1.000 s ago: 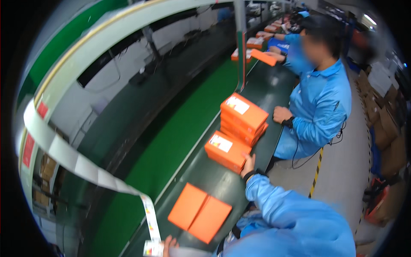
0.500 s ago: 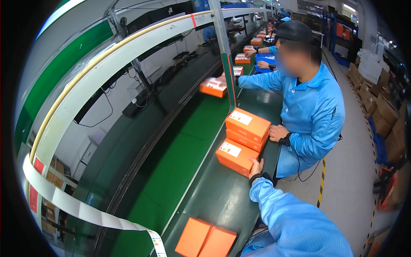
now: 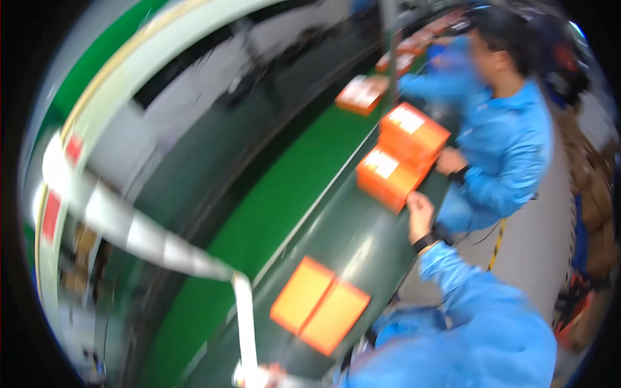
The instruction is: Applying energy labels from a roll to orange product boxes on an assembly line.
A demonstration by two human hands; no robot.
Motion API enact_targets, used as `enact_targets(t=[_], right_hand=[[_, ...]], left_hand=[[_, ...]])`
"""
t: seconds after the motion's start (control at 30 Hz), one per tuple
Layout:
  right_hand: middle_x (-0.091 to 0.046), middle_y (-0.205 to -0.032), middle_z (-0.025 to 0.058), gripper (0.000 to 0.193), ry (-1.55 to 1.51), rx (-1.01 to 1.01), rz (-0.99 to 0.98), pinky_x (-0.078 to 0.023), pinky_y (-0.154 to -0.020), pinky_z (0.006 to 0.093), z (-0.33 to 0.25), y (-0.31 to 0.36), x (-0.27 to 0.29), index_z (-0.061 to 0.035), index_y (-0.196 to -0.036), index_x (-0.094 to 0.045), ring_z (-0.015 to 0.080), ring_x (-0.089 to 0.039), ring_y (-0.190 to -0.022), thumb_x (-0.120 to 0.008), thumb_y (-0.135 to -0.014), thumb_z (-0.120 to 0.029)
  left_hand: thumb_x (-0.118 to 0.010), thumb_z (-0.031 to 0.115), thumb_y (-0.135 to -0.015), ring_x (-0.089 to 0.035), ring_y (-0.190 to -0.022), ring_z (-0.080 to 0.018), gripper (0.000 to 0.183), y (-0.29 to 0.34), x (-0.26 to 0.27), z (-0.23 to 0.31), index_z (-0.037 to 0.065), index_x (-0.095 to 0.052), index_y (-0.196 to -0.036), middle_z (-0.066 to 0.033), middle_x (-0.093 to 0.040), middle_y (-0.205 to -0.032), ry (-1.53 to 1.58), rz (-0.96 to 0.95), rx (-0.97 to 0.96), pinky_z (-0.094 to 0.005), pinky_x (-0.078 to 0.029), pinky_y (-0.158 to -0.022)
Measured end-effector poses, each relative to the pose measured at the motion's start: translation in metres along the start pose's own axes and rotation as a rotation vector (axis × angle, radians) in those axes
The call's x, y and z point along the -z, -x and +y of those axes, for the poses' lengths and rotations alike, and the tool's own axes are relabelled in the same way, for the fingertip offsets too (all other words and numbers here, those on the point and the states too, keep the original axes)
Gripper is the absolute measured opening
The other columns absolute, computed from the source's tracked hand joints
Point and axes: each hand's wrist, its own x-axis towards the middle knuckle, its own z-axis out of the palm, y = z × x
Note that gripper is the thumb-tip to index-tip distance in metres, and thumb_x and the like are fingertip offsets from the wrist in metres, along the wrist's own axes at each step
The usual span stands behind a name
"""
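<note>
Beside the near orange box [image 3: 385,184] with a white label on top, my right hand [image 3: 420,212] has its fingers loosely bent and apart, with nothing seen in them. Its fingertips are close to the box's corner; whether they touch is unclear. Just behind stands a taller stack of orange boxes [image 3: 414,132]. At the bottom edge my left hand [image 3: 274,374] shows only as a smeared patch beside the lower end of a white label strip [image 3: 244,317]. Its fingers cannot be made out. Two plain orange boxes [image 3: 304,291] lie side by side on the dark bench nearer to me.
A green conveyor belt [image 3: 252,223] runs along the bench's left side. Across the stack, a co-worker in a blue coat [image 3: 511,136] has one hand beside the boxes and the other by an orange box [image 3: 359,95] on the belt. A metal post [image 3: 389,45] rises there.
My right hand has drawn back from holding the near box's side. My left hand has come into view by the label strip. The whole view has shifted and blurred.
</note>
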Motion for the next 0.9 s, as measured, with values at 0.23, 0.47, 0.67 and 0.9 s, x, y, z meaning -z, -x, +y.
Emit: enact_targets(t=[0.23, 0.47, 0.67, 0.9], right_hand=[[-0.052, -0.089, 0.0056, 0.018, 0.065, 0.397, -1.378, -0.041, -0.076, 0.0306, -0.145, 0.186, -0.079, -0.0055, -0.094, -0.064, 0.0203, -0.048, -0.089, -0.061, -0.078, -0.014], [-0.047, -0.102, 0.0095, 0.043, 0.021, 0.376, -1.823, -0.037, -0.086, 0.0327, -0.144, 0.283, -0.098, -0.0059, -0.119, -0.051, 0.023, -0.045, -0.097, -0.061, -0.079, -0.021], [-0.049, -0.105, 0.0123, 0.037, 0.038, -0.101, -2.06, -0.042, -0.083, 0.0332, -0.129, 0.291, -0.099, -0.0019, -0.117, -0.051, 0.0239, -0.051, -0.098, -0.057, -0.083, -0.016], [-0.049, -0.091, 0.0103, 0.015, -0.173, 0.128, -2.053, -0.042, -0.075, 0.0347, -0.084, 0.334, -0.085, -0.0017, -0.091, -0.059, 0.023, -0.051, -0.086, -0.055, -0.081, -0.012]], left_hand=[[-0.044, -0.005, -0.068, -0.06, -0.085, -0.0277, 0.039, -0.01, -0.053, 0.02, -0.005, -0.045, -0.108, -0.0217, -0.058, -0.1, 0.039, -0.199, -0.071, -0.0368, -0.047, -0.079], [-0.037, -0.007, -0.072, -0.058, -0.086, -0.0213, 0.037, 0.008, -0.044, -0.005, -0.002, -0.049, -0.106, -0.0137, -0.06, -0.096, -0.172, -0.275, -0.12, -0.0329, -0.045, -0.081], [-0.035, -0.005, -0.074, -0.054, -0.085, -0.016, 0.032, 0.009, -0.022, -0.023, 0.0, -0.056, -0.099, -0.007, -0.06, -0.092, -0.416, -0.466, -0.228, -0.0284, -0.042, -0.08], [-0.048, 0.015, -0.082, -0.039, -0.118, -0.0266, 0.054, 0.027, 0.017, -0.056, -0.002, -0.031, -0.13, -0.0155, -0.04, -0.128, -0.096, -0.48, 0.046, -0.0388, -0.028, -0.101]])
